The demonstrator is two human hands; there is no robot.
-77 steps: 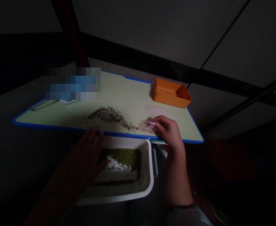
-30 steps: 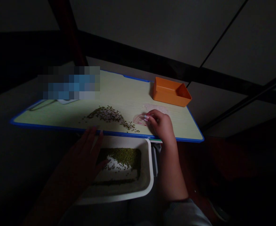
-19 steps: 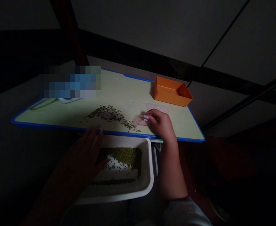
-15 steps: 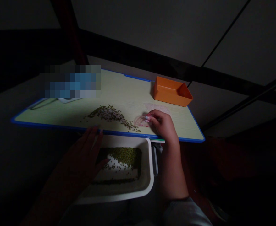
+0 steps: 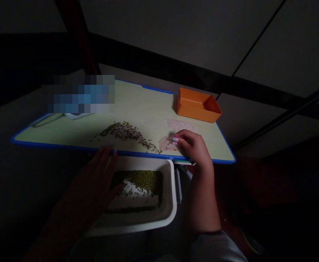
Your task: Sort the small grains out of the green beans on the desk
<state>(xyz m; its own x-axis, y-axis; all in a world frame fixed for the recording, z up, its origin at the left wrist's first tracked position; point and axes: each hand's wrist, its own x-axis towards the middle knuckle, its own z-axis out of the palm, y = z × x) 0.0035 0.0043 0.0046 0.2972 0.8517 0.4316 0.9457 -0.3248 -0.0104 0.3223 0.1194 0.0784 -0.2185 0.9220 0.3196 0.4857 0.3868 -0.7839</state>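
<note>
My right hand (image 5: 193, 145) pinches a clear semicircular protractor (image 5: 165, 143) with its thumb and fingers, low over the pale table (image 5: 143, 105). Just left of the protractor lies a loose heap of green mung beans mixed with pale grains (image 5: 124, 131), some trailing towards it. A thin patch of pale, rice-like grains (image 5: 180, 125) lies behind my right hand. My left hand (image 5: 96, 178) is in shadow, fingers apart, at the left of a white basin (image 5: 173, 193) below the table edge. Green mung beans (image 5: 145, 180) cover part of the basin's floor.
An orange rectangular box (image 5: 197, 112) stands at the table's back right. A blurred-out bluish object (image 5: 83, 98) sits at the back left, with a cable running from it. A blue rim edges the table. Dark cabinet panels (image 5: 274, 109) rise behind.
My right hand and the protractor went left towards the bean heap, then came back right. A few beans shifted at the heap's right end. My left hand stays put.
</note>
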